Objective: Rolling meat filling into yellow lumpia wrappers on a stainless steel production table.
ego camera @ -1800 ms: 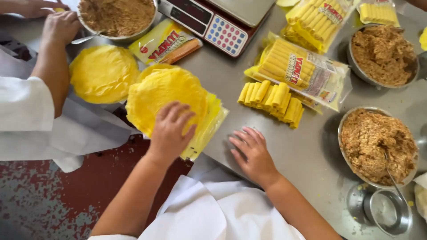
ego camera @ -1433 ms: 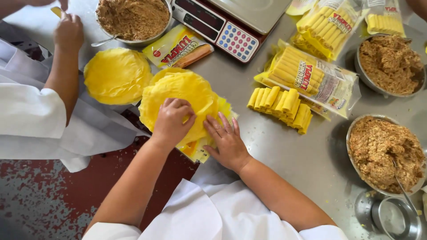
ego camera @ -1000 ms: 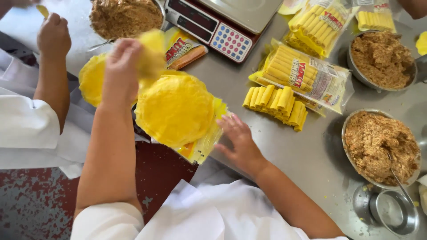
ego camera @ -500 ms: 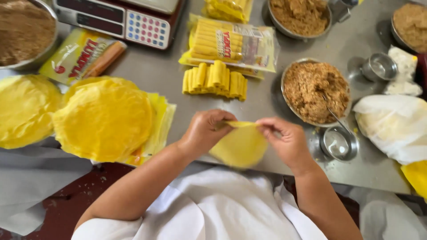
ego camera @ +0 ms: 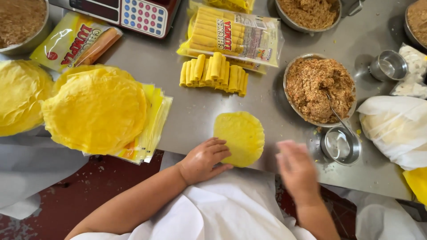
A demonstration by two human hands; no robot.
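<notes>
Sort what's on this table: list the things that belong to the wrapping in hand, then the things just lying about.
In use:
left hand on the single yellow wrapper
right hand
bowl of filling
wrapper stack
rolled pieces

Lying about:
scale
sealed packs
small metal cup

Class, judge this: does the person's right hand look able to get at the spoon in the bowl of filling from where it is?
Probably yes: the right hand hovers empty, and only bare table lies between it and the spoon.
</notes>
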